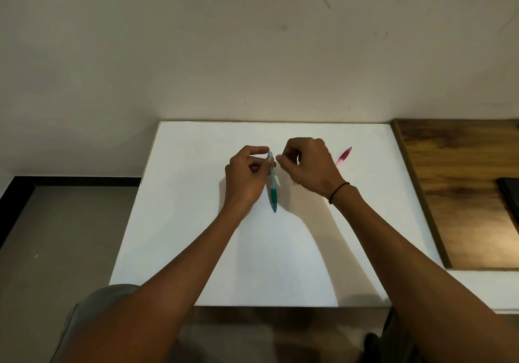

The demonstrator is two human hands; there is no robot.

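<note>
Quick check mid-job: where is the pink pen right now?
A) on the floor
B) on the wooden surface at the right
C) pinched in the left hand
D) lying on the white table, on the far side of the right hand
D: the pink pen lies on the white table just beyond the right hand, while the left hand pinches the green pen.

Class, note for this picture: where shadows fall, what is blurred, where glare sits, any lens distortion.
Head view: soft arm shadows fall leftward on the white table; the fingertips of the right hand are blurred, while the green pen pinched by the left hand looks sharper; a warm sheen lies on the wooden top; the table edges splay, a wide-angle effect.
</note>
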